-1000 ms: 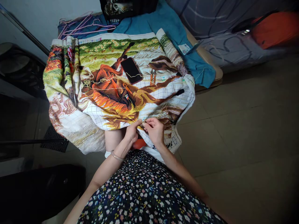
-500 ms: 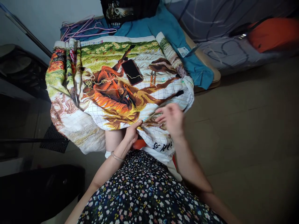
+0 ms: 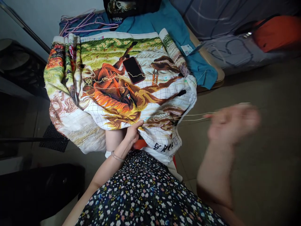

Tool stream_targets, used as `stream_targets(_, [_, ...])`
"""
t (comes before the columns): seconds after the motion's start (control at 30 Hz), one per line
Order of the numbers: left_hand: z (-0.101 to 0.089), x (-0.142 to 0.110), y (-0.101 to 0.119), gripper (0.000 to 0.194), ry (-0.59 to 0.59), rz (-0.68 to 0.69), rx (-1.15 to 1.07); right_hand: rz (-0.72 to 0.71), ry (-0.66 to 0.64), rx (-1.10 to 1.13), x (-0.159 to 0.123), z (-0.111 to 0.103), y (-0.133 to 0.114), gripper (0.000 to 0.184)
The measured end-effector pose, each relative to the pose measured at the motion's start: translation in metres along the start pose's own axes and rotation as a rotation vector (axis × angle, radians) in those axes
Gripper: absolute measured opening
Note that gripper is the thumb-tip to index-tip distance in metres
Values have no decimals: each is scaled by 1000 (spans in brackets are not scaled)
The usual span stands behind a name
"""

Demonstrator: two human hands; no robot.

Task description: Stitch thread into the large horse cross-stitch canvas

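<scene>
A large cross-stitch cloth with a stitched horse picture spreads over my lap and the low bed. My left hand grips its near edge, thumb on top and fingers hidden beneath. Out to the right, clear of the cloth, my right hand is closed and blurred by motion. Pale thread runs taut in two strands from the cloth near my left thumb to my right hand. Whether a needle is in those fingers cannot be made out. Orange-handled thread snips and a dark phone lie on the cloth.
Tangled yellow thread lies on the cloth's left part. Rolled fabric lies at its left side. Behind are pink hangers, a black bag and a teal sheet. An orange item sits far right.
My right hand has swung from just above the cloth far out to the right, and two strands of thread now stretch behind it. My left hand stays on the cloth's edge.
</scene>
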State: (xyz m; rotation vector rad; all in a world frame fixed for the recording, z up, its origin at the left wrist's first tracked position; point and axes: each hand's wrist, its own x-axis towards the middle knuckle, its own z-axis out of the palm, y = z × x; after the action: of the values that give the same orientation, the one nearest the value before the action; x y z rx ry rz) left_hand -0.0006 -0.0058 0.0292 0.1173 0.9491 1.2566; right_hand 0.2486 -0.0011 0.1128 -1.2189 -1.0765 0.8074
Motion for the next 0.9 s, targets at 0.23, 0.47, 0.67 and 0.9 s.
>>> stream_targets(0.23, [0,0,0,43,-38,4,25,347,-466,-183,-70,108,61,27])
stream_targets(0.47, [0,3,-2,39,-26,-5,21,258,-420,-274,-72,111,68,33])
stream_targets(0.67, [-2,4,-3,40,-18,-15,14,257,-435,-301,-71,111,67,34])
stream_targets(0.9, [-2,5,-3,38,-20,-7,-8,225,-451,-352,-68,111,70,33])
